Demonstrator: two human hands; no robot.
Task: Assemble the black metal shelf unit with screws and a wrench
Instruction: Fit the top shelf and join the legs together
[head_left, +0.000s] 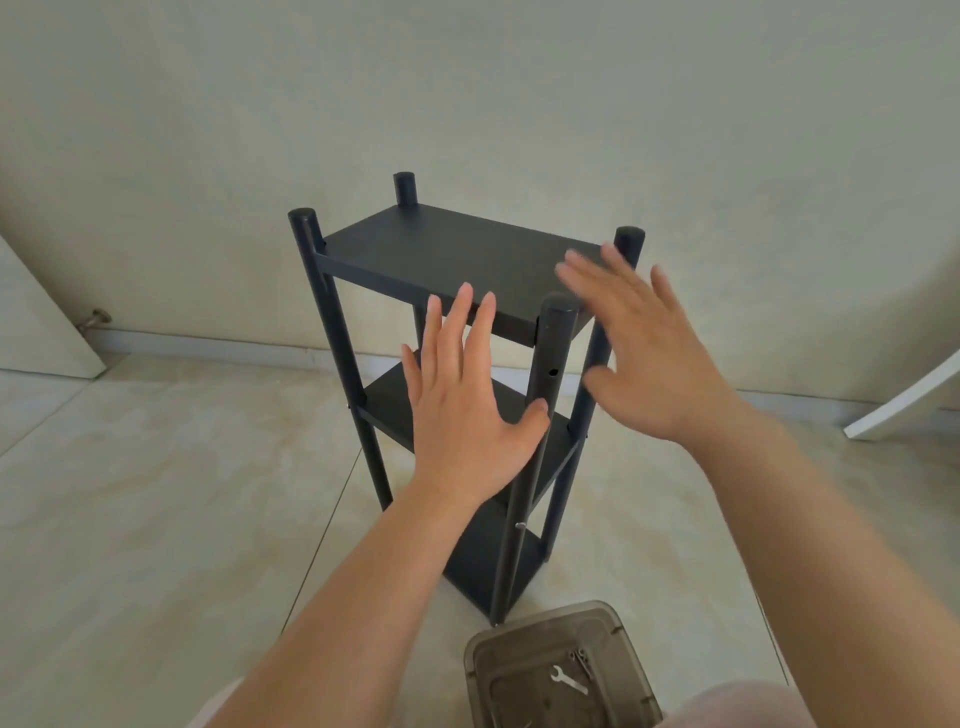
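Shelf unit (457, 249): stands upright on tiled floor, near wall; three black shelves btwn four round posts.
Near-right post (550, 364): top shelf corner meets it, but one screw hole below the cap shows open, no screw head seen there. Silver screw head visible lower down on same post.
Left hand (462, 415): my fingers straight and spread wide, holding nothing; thumb tip at or just beside the near-right post, contact can't be confirmed.
Right hand (649, 353): fingers spread wide too, empty; blurred, over right end of top shelf. Touching or hovering, can't tell.
Wrench (569, 680): lies on clear plastic box lid (561, 670) at my feet, just in front of unit base.
Screws (582, 660): small cluster beside wrench, on same lid; count unreadable.
Progress (judgement): frame looks nearly complete; prob. checking or steadying it.
Risk 1: tall, narrow unit; a push from either palm at top could tip it toward wall or sideways.
Risk 2: if the open hole is an unfixed joint, top shelf corner may sag or slip under load.
Risk 3: box sits close to my feet; a step could scatter screws across floor.
Risk 4: joints not wrench-tight would leave unit wobbly; tightness not visible.
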